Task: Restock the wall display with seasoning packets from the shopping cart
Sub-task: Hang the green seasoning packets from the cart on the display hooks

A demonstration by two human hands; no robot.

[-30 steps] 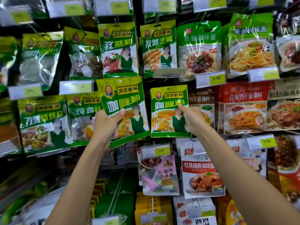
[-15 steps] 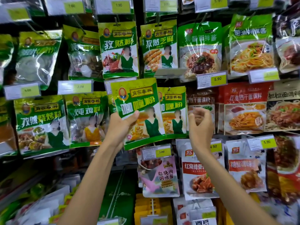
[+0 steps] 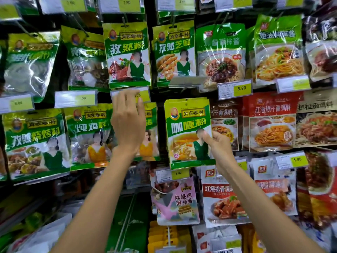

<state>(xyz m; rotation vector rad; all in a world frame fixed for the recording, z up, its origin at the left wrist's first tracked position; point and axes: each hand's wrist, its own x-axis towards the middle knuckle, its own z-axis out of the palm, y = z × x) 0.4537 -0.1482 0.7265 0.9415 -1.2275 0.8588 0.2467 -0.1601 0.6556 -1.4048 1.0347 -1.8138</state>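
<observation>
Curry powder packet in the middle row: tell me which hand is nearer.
Right. The right hand pinches the right edge of the curry powder packet; the left hand is raised to its left, apart from it, before a neighbouring packet.

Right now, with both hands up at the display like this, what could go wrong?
1. The right hand only pinches the curry powder packet at its right edge. Whether its hole sits on the peg cannot be seen, so letting go might drop it.
2. The left hand has its fingertips at the price tag and could knock it askew.
</observation>
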